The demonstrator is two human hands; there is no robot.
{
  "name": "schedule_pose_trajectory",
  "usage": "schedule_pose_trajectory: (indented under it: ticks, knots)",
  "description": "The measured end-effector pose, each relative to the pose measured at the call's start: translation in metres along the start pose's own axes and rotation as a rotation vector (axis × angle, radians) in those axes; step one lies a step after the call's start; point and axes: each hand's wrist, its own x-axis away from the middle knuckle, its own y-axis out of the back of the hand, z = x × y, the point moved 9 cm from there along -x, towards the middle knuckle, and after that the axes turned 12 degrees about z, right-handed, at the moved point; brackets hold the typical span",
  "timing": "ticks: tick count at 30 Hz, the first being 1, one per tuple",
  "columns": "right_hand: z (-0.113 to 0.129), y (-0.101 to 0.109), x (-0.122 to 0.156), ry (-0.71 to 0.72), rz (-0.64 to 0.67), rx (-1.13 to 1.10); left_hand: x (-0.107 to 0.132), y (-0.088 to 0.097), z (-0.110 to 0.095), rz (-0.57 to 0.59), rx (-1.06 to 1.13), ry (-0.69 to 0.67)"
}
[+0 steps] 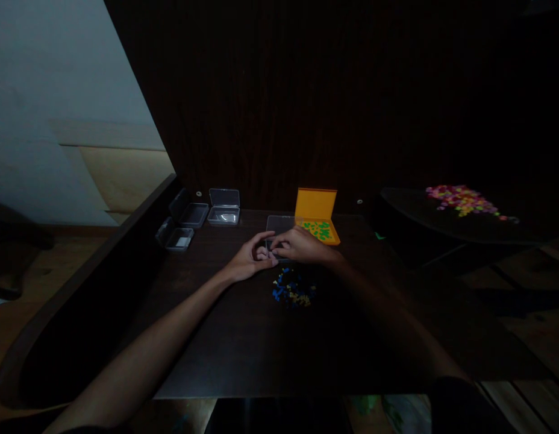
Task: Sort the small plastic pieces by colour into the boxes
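A clear plastic box [278,223] stands with its lid raised at the middle of the dark table. My left hand [250,259] curves round the box's left side, thumb at the front and fingers behind. Over the same box, my right hand [302,246] has its fingertips pinched together near my left fingers; whatever is between them is too small and dark to make out. In front of both hands lies a loose pile of small blue and yellow pieces [295,292]. Just beyond my right hand, an open orange box [316,204] holds small green pieces [322,230].
Open clear boxes stand at the back left: one box [224,215], another box [194,215], and a third [178,239] with something white inside. A dark panel [270,108] rises behind the table. At right, a dark surface bears a multicoloured heap [462,200].
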Motion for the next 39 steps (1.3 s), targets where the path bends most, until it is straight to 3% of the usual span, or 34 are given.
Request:
schedule_pose_trajectory:
  ticks: [4,10,17,21,24,30,39]
  knots:
    - [0.009,-0.005,0.0,0.098,0.069,-0.026,0.001,0.001,-0.002,-0.006,-0.029,-0.003]
    - [0.006,-0.008,-0.002,0.093,0.041,0.011,0.0,0.0,-0.001,-0.007,-0.033,-0.002]
    - [0.01,0.015,0.014,0.065,0.051,0.013,0.001,0.0,-0.001,-0.01,0.024,0.007]
    - [0.032,0.0,0.024,0.164,0.287,0.038,0.001,0.002,-0.005,-0.033,0.037,-0.023]
    - [0.042,-0.017,0.025,0.208,0.38,0.102,0.0,0.002,-0.005,-0.029,0.042,-0.026]
    - [0.043,-0.039,0.018,0.24,0.387,0.149,0.0,0.004,-0.004,-0.031,0.046,-0.039]
    - [0.042,-0.038,0.019,0.265,0.396,0.144,0.0,0.003,-0.005,-0.023,0.045,-0.028]
